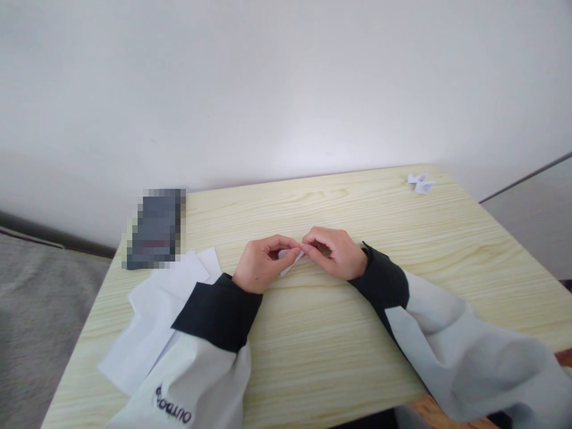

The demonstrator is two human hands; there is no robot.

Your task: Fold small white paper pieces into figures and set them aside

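Observation:
Between my two hands, above the middle of the wooden table, is a small folded piece of white paper [291, 264]. My left hand [266, 261] pinches it between thumb and fingers. From the other side, my right hand [333, 253] has its thumb and index finger closed on the paper's upper corner, so the fingertips of both hands nearly meet. Part of the paper is hidden behind the fingers. Several loose white paper sheets [154, 322] lie overlapping left of my left hand, partly under the sleeve.
A dark, pixelated flat object [156, 229] lies at the table's back left. Small folded white papers [422, 186] sit near the back right corner. The table [313, 357] backs onto a white wall [286, 89]. Grey fabric [40, 316] is at the left.

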